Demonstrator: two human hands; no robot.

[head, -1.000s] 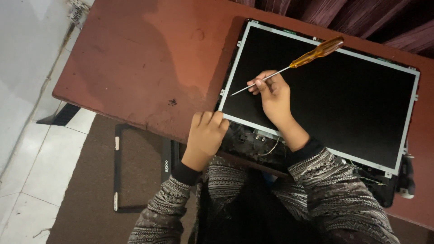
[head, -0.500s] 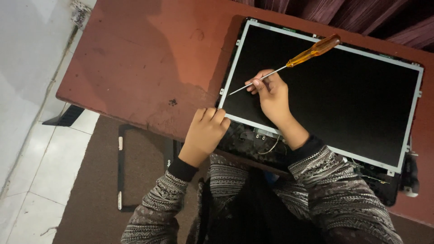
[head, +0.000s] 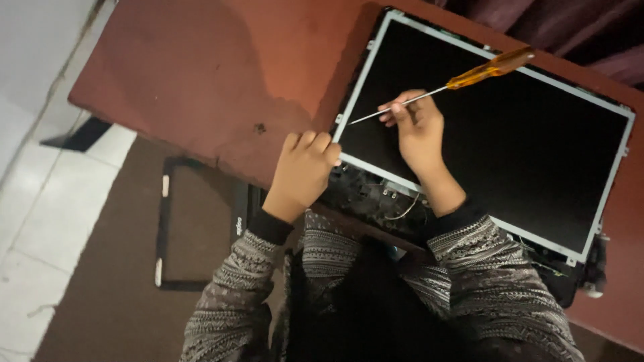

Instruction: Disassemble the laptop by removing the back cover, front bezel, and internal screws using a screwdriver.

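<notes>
While I am leaning over the reddish-brown table [head: 201, 80], these items are lying before me. Item one: a bare display panel [head: 496, 134], black glass in a thin silver metal frame, is resting flat on the table's right part, its near edge overhanging dark casing with loose wiring [head: 392, 204]. Item two: a screwdriver [head: 446, 84] with an amber handle (the handle is angling up to the right, over the glass) is sitting in my right hand [head: 416, 131], whose fingers are pinching the slim metal shaft, the tip pointing toward the panel's left edge. Item three: my left hand [head: 302, 167] is curling loosely, fingers bent, holding nothing and pressing on the panel's lower left corner. Item four: a black rectangular bezel frame [head: 164, 231] is lying on the brown floor mat [head: 100, 295] below the table.
</notes>
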